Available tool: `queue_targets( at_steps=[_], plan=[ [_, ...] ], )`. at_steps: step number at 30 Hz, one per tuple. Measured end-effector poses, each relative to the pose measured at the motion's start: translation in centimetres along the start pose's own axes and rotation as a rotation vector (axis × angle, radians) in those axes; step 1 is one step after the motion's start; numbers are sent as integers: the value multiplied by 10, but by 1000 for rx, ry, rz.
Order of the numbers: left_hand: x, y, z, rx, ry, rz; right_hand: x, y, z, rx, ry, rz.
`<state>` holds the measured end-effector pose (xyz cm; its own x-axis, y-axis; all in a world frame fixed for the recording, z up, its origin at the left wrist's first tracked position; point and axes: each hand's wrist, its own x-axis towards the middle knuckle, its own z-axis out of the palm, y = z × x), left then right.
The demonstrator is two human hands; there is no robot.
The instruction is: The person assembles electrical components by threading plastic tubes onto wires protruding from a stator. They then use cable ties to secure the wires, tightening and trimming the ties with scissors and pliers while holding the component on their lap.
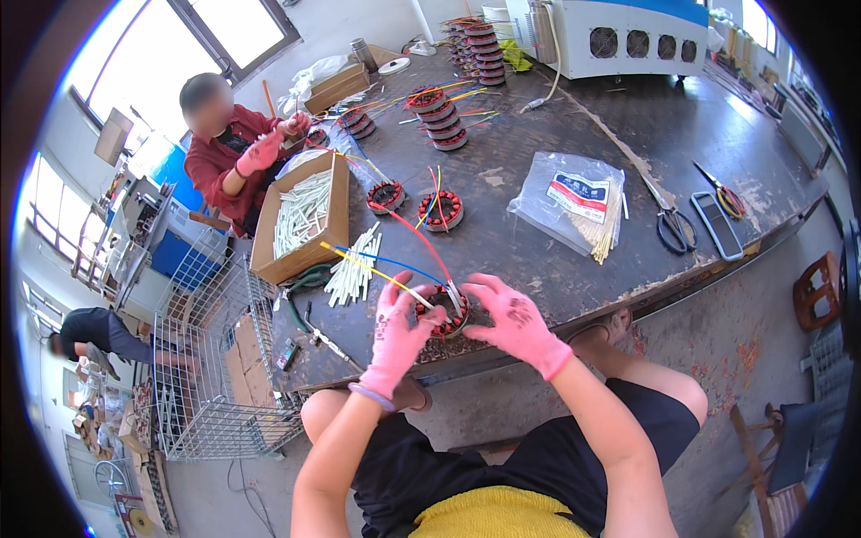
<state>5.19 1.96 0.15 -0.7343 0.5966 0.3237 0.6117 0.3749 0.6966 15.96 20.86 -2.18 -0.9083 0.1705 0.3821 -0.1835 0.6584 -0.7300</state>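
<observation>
At the table's near edge lies a motor stator [455, 325], a ring with red windings. Red, blue and yellow lead wires rise from it, with white sleeves on some of their lower ends. My left hand [401, 327], in a pink glove, grips its left side, with the thumb over the top. My right hand [514, 323], also gloved in pink, curls its fingers and thumb round the right side. Two more stators, one with a red wire [386, 196] and one with short wires [440, 212], sit farther back. Loose white sleeves [354, 269] lie beyond my left hand.
A cardboard box [300, 215] of white sleeves stands at left, near cutters [305, 285]. On the right are a plastic bag [574, 202], scissors [674, 229], a phone [717, 226] and pliers [728, 199]. Stator stacks [439, 119] stand behind; a co-worker [235, 148] sits at far left.
</observation>
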Motion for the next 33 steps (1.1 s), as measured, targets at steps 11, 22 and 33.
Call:
queue_targets(
  at_steps=[11, 22, 33],
  plan=[
    [22, 3, -14, -496, -55, 159, 30, -43, 20, -219, 0, -9],
    [24, 7, -12, -594, -147, 191, 32, -52, 11, -331, -219, 97],
    [19, 24, -8, -706, -120, 197, 14, -38, 19, -217, -139, 97]
  ],
)
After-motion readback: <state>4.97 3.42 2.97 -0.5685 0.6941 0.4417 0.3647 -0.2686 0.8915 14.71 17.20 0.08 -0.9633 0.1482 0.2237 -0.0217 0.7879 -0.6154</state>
